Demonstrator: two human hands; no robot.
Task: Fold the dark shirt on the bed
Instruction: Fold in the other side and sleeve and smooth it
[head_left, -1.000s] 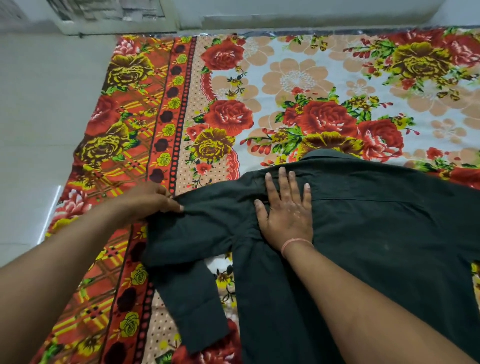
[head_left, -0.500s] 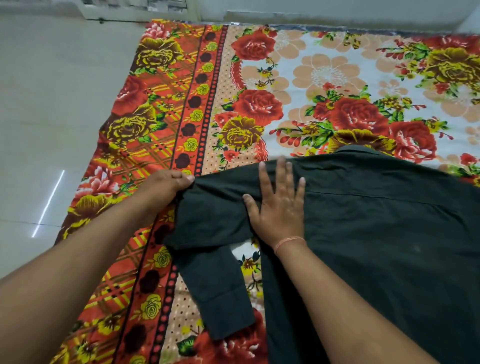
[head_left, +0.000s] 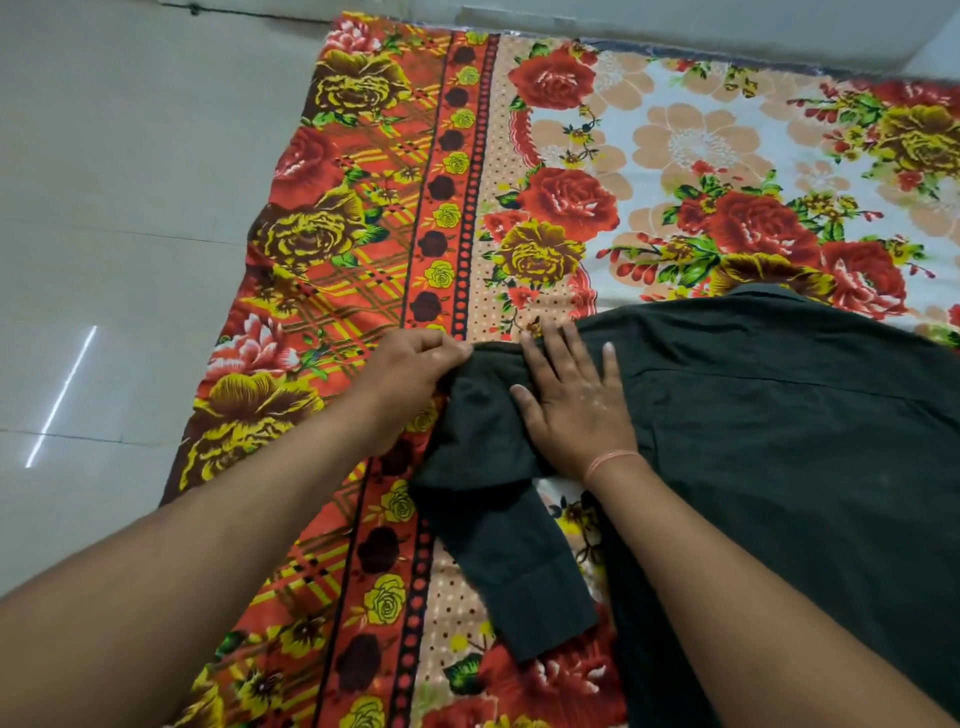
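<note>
Head view, the only one I have. The dark shirt lies flat on the bed, back side up as far as I can tell, collar at the far edge, body running toward me and off the right and bottom of frame. So its long axis goes far-to-near, and the piece being worked is its left sleeve, which sticks out sideways from the shoulder, then bends at a fold and runs back toward me, cuff lying on the floral bedsheet.

Left hand: fingers closed in a pinch on the top edge of the sleeve, right at the shoulder fold. Right hand: open, fingers spread, palm pressed flat on the shoulder area, pinning cloth, not gripping anything. The two hands are just beside each other, almost touching at the fingertips.

My read: the sleeve sits left of the pinning hand, and the left hand is the one already on it, so that hand carries it rightward over the body while the right hand holds the crease line.

Fabric is matte, near black, thin and limp, a few soft wrinkles; a yoke seam runs across below the collar. Fold is at an early stage: body not yet folded.
</note>
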